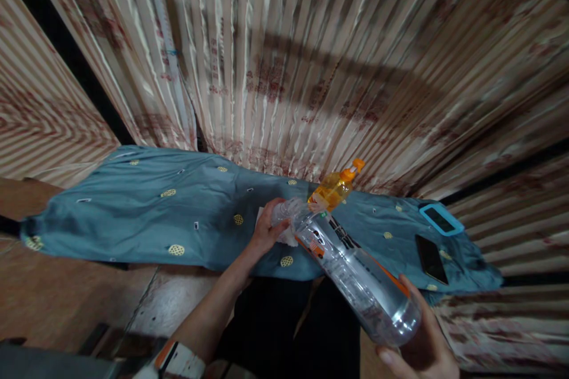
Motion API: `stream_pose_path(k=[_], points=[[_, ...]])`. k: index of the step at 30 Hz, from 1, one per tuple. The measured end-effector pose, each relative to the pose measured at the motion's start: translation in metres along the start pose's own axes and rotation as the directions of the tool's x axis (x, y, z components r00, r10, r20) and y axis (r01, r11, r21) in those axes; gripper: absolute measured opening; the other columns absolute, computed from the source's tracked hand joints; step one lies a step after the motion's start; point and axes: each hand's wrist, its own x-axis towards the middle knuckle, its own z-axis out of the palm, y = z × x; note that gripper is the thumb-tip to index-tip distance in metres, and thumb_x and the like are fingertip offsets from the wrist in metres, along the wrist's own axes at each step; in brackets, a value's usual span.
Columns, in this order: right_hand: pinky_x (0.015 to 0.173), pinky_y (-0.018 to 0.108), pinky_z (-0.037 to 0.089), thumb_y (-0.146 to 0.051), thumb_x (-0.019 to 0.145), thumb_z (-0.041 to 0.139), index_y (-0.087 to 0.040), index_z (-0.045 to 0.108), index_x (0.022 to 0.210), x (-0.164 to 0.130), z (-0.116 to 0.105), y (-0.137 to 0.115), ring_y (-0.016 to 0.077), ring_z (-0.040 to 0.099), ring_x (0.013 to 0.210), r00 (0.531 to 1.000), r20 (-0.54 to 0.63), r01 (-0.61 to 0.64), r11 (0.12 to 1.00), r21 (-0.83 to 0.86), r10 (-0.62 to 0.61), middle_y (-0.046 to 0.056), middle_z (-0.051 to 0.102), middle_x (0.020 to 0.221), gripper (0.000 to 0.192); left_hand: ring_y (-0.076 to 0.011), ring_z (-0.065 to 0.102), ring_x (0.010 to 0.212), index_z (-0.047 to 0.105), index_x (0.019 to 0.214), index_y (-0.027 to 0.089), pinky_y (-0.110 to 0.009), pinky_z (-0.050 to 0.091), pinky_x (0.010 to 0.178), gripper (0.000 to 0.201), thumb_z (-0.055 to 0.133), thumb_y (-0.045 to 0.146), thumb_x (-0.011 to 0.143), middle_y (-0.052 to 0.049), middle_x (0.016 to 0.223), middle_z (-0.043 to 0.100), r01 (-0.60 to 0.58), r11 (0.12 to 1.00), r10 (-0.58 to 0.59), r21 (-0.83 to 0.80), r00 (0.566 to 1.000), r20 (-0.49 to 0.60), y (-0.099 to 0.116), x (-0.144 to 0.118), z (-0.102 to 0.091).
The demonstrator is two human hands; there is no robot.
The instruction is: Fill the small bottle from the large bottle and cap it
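1. Nearest the camera, the right hand [422,340] wraps its grip around the base of a clear plastic bottle [355,269].
2. Its long axis slants up-left to the neck, where the left hand [268,228] presses a white cloth [288,238], fingers curled.
3. Beyond stands an orange bottle [336,186] on blue fabric [146,207].

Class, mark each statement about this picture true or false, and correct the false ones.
1. The right hand holds the base of a clear plastic bottle. True.
2. The left hand rests at the bottle's neck, on a white cloth. True.
3. The orange spray bottle is in the left hand's grip. False: it stands free on the blue cloth.
4. Two phones lie left of the hands. False: they lie to the right.
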Motion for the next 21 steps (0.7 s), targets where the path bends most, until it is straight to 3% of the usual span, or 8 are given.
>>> stream_pose_path(k=[8, 15, 21], points=[[0.104, 0.029, 0.063, -0.053, 0.075, 0.098, -0.031, 0.05, 0.163, 0.0012, 0.0004, -0.0039, 0.0339, 0.067, 0.147, 1.0, -0.008, -0.009, 1.0, 0.013, 0.009, 0.009, 0.067, 0.159, 0.102, -0.0328, 0.067, 0.123, 0.066, 0.135, 0.022, -0.046, 0.055, 0.112, 0.067, 0.083, 0.065, 0.086, -0.012, 0.131, 0.073, 0.004, 1.0, -0.004, -0.006, 1.0, 0.001, 0.0006, -0.0005, -0.0003], [0.108, 0.038, 0.065, -0.058, 0.081, 0.093, -0.029, 0.04, 0.171, 0.002, -0.0025, 0.0027, 0.0392, 0.06, 0.154, 0.999, 0.009, 0.045, 0.996, -0.076, -0.045, 0.013, 0.06, 0.168, 0.109, -0.0327, 0.067, 0.123, 0.066, 0.135, 0.021, -0.045, 0.055, 0.111, 0.065, 0.083, 0.061, 0.087, -0.012, 0.133, 0.072, -0.002, 1.0, 0.002, -0.018, 1.0, 0.008, 0.0008, -0.0004, -0.0012], [0.105, 0.032, 0.064, -0.057, 0.079, 0.095, -0.029, 0.046, 0.166, 0.0029, -0.0032, -0.0007, 0.0354, 0.064, 0.15, 1.0, 0.015, 0.015, 0.999, -0.033, -0.015, 0.011, 0.065, 0.163, 0.104, -0.0319, 0.068, 0.122, 0.066, 0.133, 0.021, -0.044, 0.055, 0.11, 0.059, 0.083, 0.053, 0.087, -0.011, 0.129, 0.073, -0.004, 1.0, 0.004, -0.006, 1.0, 0.007, 0.0028, -0.0006, -0.0016]])
